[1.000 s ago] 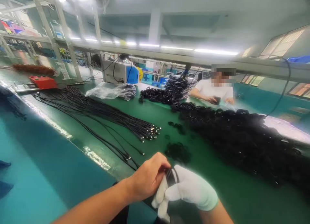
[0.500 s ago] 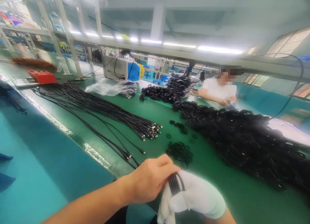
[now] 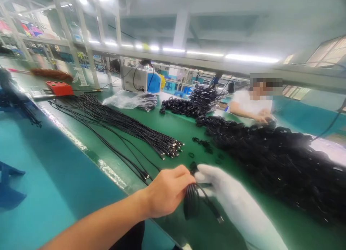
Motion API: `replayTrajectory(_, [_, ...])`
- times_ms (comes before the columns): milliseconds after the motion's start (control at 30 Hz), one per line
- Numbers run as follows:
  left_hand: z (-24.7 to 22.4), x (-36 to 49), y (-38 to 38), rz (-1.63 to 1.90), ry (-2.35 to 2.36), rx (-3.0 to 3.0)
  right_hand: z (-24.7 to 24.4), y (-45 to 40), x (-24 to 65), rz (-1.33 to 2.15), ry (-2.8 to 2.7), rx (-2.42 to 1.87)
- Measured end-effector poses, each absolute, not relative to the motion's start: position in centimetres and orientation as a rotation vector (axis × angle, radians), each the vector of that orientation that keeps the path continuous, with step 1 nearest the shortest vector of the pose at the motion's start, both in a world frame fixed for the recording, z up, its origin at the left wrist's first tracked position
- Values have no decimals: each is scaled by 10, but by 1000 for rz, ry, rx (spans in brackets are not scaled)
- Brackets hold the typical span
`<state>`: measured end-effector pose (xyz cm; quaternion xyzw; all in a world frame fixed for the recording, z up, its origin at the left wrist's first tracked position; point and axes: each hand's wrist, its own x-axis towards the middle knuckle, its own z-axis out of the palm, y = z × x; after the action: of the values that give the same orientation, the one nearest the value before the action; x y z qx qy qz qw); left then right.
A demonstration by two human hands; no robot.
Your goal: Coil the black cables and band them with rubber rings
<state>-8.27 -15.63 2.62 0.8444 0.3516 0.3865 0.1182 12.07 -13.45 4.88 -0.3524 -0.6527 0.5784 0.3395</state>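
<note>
Head-worn view; faces forward, down; hands (image 3: pixel 167 193) near.

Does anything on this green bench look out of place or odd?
I see no obvious damage or spill. A few black cables lie apart from the main bunch, and one small black ring sits alone, so both look stray. Oddly, the right hand is gloved but the left hand is bare.

The bare left hand (image 3: pixel 166 192) continues into a bare left forearm (image 3: pixel 108 218), which we can follow to the lower edge of the view. The right hand (image 3: pixel 223 183) wears a plain white, close-fitting glove (image 3: pixel 238 199), apparently of soft fabric; blur toward the wrist keeps us from placing its cuff. Beneath the left forearm we note a patch of black clothing (image 3: pixel 134 238), its cut indistinct.
</note>
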Motion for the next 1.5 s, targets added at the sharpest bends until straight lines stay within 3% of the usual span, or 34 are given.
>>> replayTrajectory(167, [29,-83,-156,1006,1104,2374,38,-134,100,1727,-1887,-690])
replayTrajectory(267, [33,-83,-158,962,1107,2322,32,-130,89,1998,-1747,-581])
replayTrajectory(400, [39,-84,-158,924,1242,2186,26,-127,84,2056,-1596,-683])
replayTrajectory(567, [43,-82,-154,912,1307,1747,15,-124,86,2294,-1358,-473])
replayTrajectory(867, [38,-76,-153,1015,1564,1815,2,-122,82,2191,-1364,-528])
replayTrajectory(1100, [23,-75,-150,940,1489,1537,9,-129,75,2205,-1402,-552])
replayTrajectory(1300, [17,-78,-139,843,1566,1687,9,-130,71,2120,-1427,-730])
replayTrajectory(1500, [27,-82,-139,901,1477,1705,-10,-132,68,2265,-1188,-625])
